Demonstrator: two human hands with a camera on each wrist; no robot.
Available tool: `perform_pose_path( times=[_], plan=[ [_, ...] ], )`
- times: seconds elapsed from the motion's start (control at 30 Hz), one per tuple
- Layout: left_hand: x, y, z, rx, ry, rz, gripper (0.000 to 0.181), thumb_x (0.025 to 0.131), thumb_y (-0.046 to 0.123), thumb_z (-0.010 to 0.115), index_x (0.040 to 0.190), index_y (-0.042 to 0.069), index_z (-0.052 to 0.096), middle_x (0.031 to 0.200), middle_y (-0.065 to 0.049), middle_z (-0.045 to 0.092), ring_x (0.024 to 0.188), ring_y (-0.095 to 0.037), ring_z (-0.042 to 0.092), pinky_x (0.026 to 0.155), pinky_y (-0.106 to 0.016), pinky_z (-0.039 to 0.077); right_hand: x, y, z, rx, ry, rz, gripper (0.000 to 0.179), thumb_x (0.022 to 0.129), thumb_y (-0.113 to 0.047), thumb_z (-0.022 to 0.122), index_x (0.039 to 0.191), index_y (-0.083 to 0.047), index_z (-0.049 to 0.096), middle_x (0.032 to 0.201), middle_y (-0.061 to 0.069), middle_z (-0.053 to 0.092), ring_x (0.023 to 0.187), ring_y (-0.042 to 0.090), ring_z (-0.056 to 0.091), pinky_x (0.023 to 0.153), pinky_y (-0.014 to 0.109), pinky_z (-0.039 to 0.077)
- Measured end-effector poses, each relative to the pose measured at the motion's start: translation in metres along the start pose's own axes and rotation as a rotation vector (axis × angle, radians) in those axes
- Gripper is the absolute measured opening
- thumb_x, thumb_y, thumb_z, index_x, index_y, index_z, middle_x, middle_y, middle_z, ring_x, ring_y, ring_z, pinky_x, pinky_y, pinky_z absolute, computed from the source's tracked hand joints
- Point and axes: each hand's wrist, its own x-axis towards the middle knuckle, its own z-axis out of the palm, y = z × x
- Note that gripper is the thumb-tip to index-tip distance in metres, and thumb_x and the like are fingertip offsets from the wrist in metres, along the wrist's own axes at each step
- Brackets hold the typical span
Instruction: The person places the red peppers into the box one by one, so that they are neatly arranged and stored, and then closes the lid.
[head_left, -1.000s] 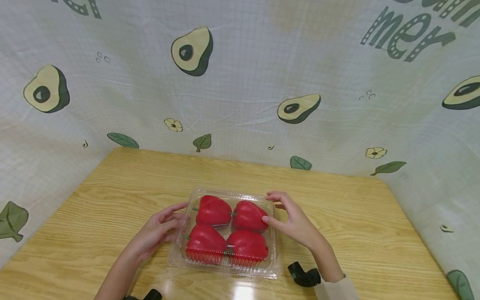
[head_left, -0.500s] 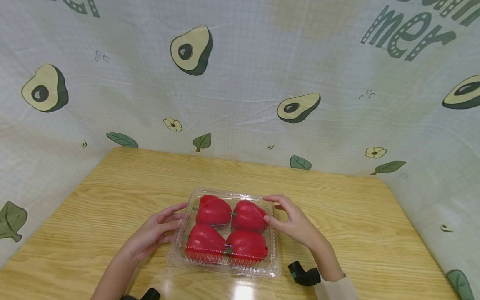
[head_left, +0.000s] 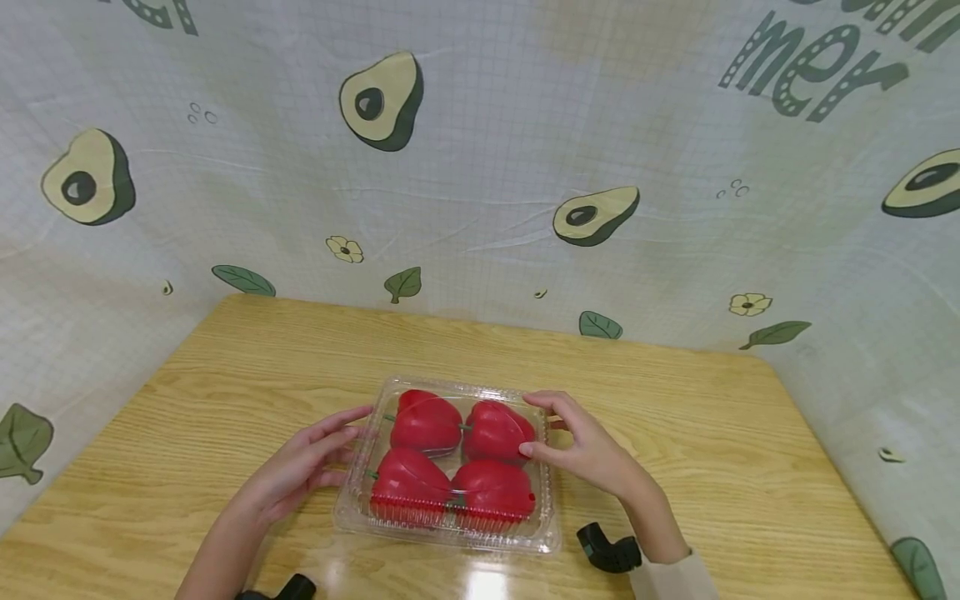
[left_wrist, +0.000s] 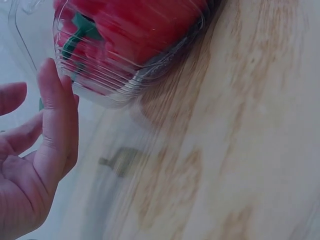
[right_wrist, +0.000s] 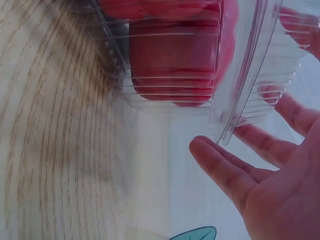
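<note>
A clear plastic clamshell box (head_left: 450, 537) lies on the wooden table with its lid down. Several red bell peppers (head_left: 426, 423) with green stems show through it. At the box's left side is my left hand (head_left: 307, 462), fingers stretched loosely toward the wall; in the left wrist view those fingers (left_wrist: 60, 125) are right at the ribbed side. My right hand (head_left: 592, 446) is at the right edge, with its thumb over the lid and its index finger by the far right corner. The right wrist view has its fingers (right_wrist: 220, 162) spread, fairly straight, along the rim.
The wooden table (head_left: 675, 417) extends around the box. Behind and on both sides hangs a pale cloth (head_left: 480, 125) printed with avocados and leaves. A black elbow-shaped piece (head_left: 607, 550) sits by the right wrist, and a similar black piece (head_left: 296, 588) by the left.
My right hand has slid slightly left and nearer along the lid's edge. My left thumb and wrist have shifted a little. The box stays in place, lid down.
</note>
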Motion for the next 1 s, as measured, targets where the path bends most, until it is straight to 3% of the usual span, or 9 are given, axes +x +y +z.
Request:
perform_pose_path(
  times=[0.2, 0.3, 0.47, 0.63, 0.8, 0.9, 1.0],
  plan=[
    [-0.004, 0.004, -0.001, 0.108, -0.008, -0.026, 0.062, 0.098, 0.034, 0.045, 0.147, 0.007, 0.021, 0.133, -0.012, 0.046, 0.102, -0.017, 0.059, 0.079, -0.032, 0.054, 0.0, -0.003, 0.002, 0.034, -0.033, 0.052, 0.061, 0.081, -0.028, 0.072, 0.133, -0.01, 0.046, 0.133, 0.011, 0.045, 0.105, 0.027, 0.051, 0.084, 0.036, 0.051],
    [-0.006, 0.005, -0.005, 0.146, -0.047, -0.038, 0.061, 0.099, 0.034, 0.042, 0.146, 0.002, 0.019, 0.12, -0.014, 0.05, 0.097, -0.016, 0.058, 0.075, -0.033, 0.055, 0.0, -0.004, 0.002, 0.055, -0.03, 0.066, 0.06, 0.081, -0.026, 0.071, 0.133, -0.009, 0.047, 0.132, 0.012, 0.045, 0.1, 0.026, 0.051, 0.079, 0.032, 0.052],
    [-0.011, 0.004, -0.012, 0.173, -0.134, -0.051, 0.041, 0.1, 0.033, 0.039, 0.125, 0.0, 0.038, 0.087, -0.003, 0.052, 0.077, -0.013, 0.055, 0.067, -0.034, 0.055, 0.001, -0.005, 0.003, 0.067, -0.02, 0.083, 0.06, 0.08, -0.025, 0.073, 0.132, -0.009, 0.048, 0.132, 0.012, 0.046, 0.097, 0.025, 0.05, 0.076, 0.027, 0.052],
    [-0.016, 0.003, -0.021, 0.172, -0.261, -0.051, 0.03, 0.102, 0.03, 0.033, 0.109, 0.003, 0.043, 0.073, 0.001, 0.05, 0.067, -0.012, 0.056, 0.066, -0.037, 0.056, 0.001, -0.006, 0.003, 0.072, -0.022, 0.101, 0.061, 0.079, -0.025, 0.073, 0.133, -0.01, 0.048, 0.132, 0.012, 0.045, 0.096, 0.025, 0.049, 0.076, 0.026, 0.052],
    [-0.021, 0.003, -0.024, 0.18, -0.431, -0.027, 0.03, 0.103, 0.02, 0.029, 0.103, -0.008, 0.038, 0.065, 0.004, 0.045, 0.059, -0.009, 0.054, 0.062, -0.035, 0.056, 0.001, -0.006, 0.003, 0.08, -0.027, 0.104, 0.061, 0.08, -0.025, 0.073, 0.133, -0.01, 0.047, 0.132, 0.012, 0.044, 0.096, 0.025, 0.048, 0.077, 0.028, 0.052],
    [-0.023, 0.002, -0.022, 0.186, -0.528, -0.008, 0.03, 0.103, 0.016, 0.029, 0.1, -0.013, 0.034, 0.054, -0.009, 0.032, 0.045, -0.023, 0.042, 0.058, -0.036, 0.056, 0.001, -0.005, 0.003, 0.087, -0.032, 0.104, 0.06, 0.08, -0.024, 0.072, 0.133, -0.01, 0.047, 0.132, 0.013, 0.044, 0.096, 0.025, 0.047, 0.077, 0.027, 0.052],
    [-0.024, 0.0, -0.019, 0.191, -0.594, -0.011, 0.032, 0.102, 0.014, 0.034, 0.095, -0.018, 0.031, 0.055, -0.025, 0.021, 0.043, -0.036, 0.031, 0.056, -0.033, 0.056, 0.001, -0.005, 0.003, 0.09, -0.034, 0.103, 0.059, 0.08, -0.024, 0.072, 0.133, -0.011, 0.048, 0.132, 0.013, 0.044, 0.096, 0.025, 0.047, 0.076, 0.026, 0.051]
  ],
)
